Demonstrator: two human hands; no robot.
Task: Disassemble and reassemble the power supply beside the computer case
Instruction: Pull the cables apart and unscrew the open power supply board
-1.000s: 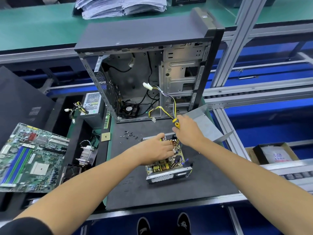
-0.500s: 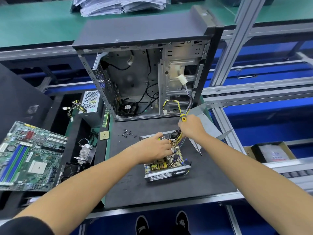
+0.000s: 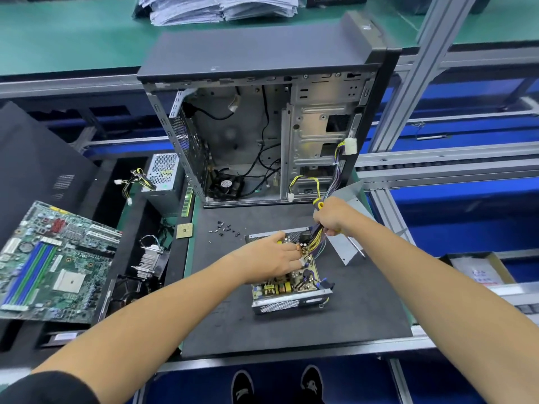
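Left hand: while the wires are pulled, the left hand (image 3: 272,259) presses flat, fingers spread, on the open power supply (image 3: 287,282), likely pinning it.
Right hand: the right hand (image 3: 332,217) is fisted around the wire bundle (image 3: 335,182) and a screwdriver (image 3: 357,246).
Power supply: beneath the left hand, on the counter (image 3: 364,301) near the computer case (image 3: 262,112).

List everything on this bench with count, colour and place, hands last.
computer case: one, dark grey, open, back centre
open power supply: one, silver, on mat
black mat: one, centre
cable bundle: one, yellow and purple, raised
metal cover: one, grey, right of supply
screws: several, dark, on mat
second power supply: one, silver, left of case
motherboard: one, green, far left
heatsink: one, silver, left
papers: stack, white, back
left hand: on supply's board
right hand: gripping cables, screwdriver
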